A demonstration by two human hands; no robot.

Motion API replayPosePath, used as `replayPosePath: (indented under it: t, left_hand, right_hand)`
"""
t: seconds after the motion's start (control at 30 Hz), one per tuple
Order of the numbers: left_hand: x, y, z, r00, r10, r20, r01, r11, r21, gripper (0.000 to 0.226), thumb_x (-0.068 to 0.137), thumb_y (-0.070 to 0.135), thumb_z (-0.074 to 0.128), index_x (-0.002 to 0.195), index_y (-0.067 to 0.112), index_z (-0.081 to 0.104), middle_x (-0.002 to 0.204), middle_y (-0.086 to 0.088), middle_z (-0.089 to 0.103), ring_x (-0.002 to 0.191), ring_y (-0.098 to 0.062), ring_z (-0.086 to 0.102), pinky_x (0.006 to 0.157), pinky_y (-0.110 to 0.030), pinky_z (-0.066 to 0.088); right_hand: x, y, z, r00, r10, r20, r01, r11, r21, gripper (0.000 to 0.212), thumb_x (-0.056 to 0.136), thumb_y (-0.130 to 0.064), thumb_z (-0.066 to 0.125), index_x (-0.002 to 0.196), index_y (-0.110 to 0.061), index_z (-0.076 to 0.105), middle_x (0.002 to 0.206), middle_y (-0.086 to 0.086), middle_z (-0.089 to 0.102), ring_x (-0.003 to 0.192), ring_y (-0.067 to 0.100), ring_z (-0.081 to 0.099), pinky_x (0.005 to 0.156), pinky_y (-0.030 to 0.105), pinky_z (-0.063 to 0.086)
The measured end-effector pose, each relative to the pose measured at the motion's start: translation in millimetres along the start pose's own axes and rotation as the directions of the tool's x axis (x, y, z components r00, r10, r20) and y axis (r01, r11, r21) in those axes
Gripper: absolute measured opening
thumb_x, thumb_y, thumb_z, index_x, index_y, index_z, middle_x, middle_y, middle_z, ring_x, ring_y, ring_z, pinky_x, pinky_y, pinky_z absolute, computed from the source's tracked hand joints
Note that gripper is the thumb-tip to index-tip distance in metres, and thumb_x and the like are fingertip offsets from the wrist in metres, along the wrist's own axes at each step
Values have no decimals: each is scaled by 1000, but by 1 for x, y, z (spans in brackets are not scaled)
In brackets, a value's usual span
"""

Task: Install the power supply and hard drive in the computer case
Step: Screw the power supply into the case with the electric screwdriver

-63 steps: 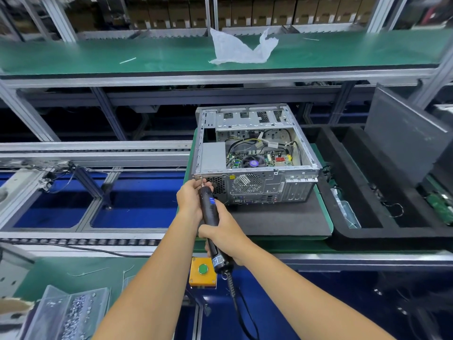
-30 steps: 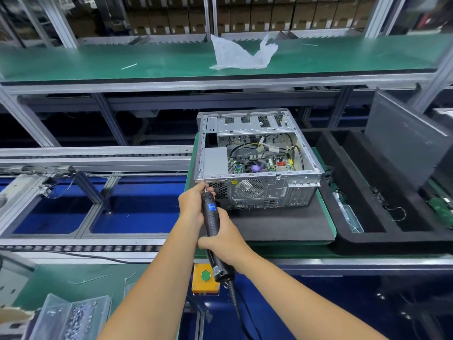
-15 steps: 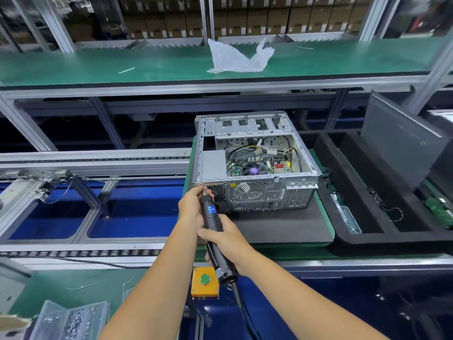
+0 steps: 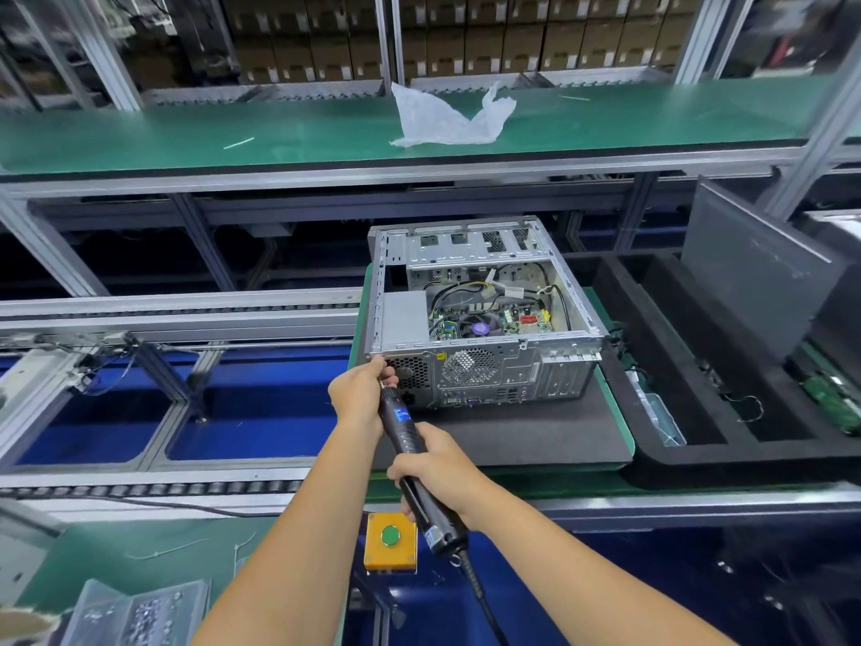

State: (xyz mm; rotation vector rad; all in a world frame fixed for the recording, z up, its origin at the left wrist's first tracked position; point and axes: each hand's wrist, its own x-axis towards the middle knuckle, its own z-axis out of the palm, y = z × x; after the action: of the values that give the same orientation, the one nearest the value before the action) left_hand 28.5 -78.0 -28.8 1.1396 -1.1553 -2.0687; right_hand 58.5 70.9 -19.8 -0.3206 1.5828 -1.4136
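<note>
The case (image 4: pixel 484 314) lies open on the black mat (image 4: pixel 512 435). The right hand (image 4: pixel 435 468) grips the driver (image 4: pixel 410 440); the left hand (image 4: pixel 358 394) pinches its tip at the back corner, probably on a screw. Keep the driver straight and push gently.

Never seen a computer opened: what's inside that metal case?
Inside the case: a green circuit board with a round fan, black cables, and a grey box. Whatever lies beneath them is hidden.
</note>
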Motion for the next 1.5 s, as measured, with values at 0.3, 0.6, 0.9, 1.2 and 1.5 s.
replayPosePath:
  t: [0.3,0.6,0.9,1.2,1.5]
  left_hand:
    - [-7,-2,-8,970,-159,183,152,987,50,32,102,29,43,83,4,52,51,-8,58,41,-17,51,44,-25,46]
    - [-1,-12,-25,949,-204,242,292,859,-420,33,102,21,36,74,10,46,58,-4,49,42,-13,48,41,-19,44]
    - [-7,-8,-4,980,-200,1,200,980,-5,19,93,-1,31,83,3,46,69,-16,51,50,-23,47,38,-22,41]
    - [-3,-12,5,984,-178,7,178,983,-45,22,92,0,29,77,8,43,62,-9,45,36,-15,43,37,-19,39]
    - [-1,-15,4,979,-201,4,201,975,-91,20,93,2,34,77,7,45,63,-9,48,40,-15,46,38,-19,41]
  right_hand:
    - [8,2,16,999,-31,-26,35,989,141,33,91,-10,51,124,-12,52,90,11,58,74,23,57,69,35,52]
    - [-9,19,-9,876,-170,451,-173,763,623,68,78,-12,29,138,-29,57,123,28,48,70,32,58,61,33,52]
    - [-17,19,-31,891,-146,430,-172,768,617,74,67,-5,36,132,-25,63,128,27,54,80,37,59,66,36,53]
    - [-26,17,-40,886,-196,420,-140,751,646,77,60,0,42,130,-25,65,123,22,63,87,38,59,72,40,54]
    - [-22,14,-42,884,-179,431,-151,764,627,76,65,2,41,136,-19,58,124,25,58,87,37,59,69,40,56]
